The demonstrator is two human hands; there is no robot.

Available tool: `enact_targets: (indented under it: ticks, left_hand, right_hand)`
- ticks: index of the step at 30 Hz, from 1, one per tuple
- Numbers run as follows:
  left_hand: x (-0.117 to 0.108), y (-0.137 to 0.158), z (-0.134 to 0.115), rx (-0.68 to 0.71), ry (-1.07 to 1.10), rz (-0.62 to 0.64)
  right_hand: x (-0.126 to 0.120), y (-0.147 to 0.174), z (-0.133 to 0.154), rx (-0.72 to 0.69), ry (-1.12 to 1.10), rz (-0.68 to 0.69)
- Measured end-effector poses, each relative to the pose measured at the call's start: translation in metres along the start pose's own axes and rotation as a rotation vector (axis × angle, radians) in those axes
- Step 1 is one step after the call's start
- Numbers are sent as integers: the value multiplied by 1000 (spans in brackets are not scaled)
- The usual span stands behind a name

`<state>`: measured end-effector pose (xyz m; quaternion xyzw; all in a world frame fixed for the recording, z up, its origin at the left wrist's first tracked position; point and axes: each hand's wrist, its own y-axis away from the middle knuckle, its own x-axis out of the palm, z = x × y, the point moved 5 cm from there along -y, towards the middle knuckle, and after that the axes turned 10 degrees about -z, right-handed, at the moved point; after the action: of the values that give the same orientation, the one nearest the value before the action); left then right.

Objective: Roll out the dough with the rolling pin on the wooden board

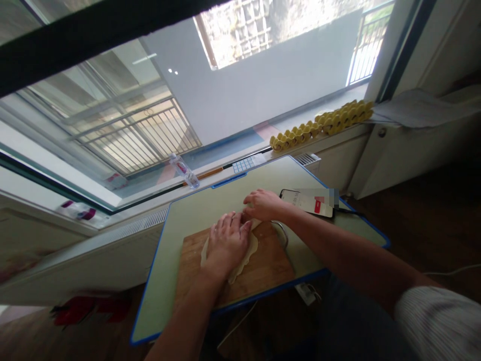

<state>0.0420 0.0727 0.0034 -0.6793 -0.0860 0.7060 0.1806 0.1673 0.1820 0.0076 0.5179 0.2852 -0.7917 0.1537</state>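
Observation:
A thin, pale sheet of dough (243,261) with an uneven edge lies on a wooden cutting board (270,260). My left hand (228,240) rests flat over the dough, fingers stretched out and pointing away from me, covering much of it. Just beyond and to the right, my right hand (263,204) is curled at the dough's far edge, thumb and fingers bent together around it. The fingertips are partly hidden, so the exact hold is hard to make out. The board's curved metal handle (281,233) shows below my right wrist.
The board lies on a small pale-green table (158,286) with a blue rim. A phone (308,203) with a cable is right of my right hand. On the sill by the window stand a plastic bottle (185,171) and yellow egg trays (323,124).

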Motion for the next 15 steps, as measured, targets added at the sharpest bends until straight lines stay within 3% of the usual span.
enact_targets:
  ticks: [8,15]
  left_hand:
    - [-6,12,-11,8,0,-11]
    - [2,-2,2,-17,50,83]
  right_hand:
    - [5,-1,-5,18,-5,-1]
    - [4,-2,-4,20,-7,-6]
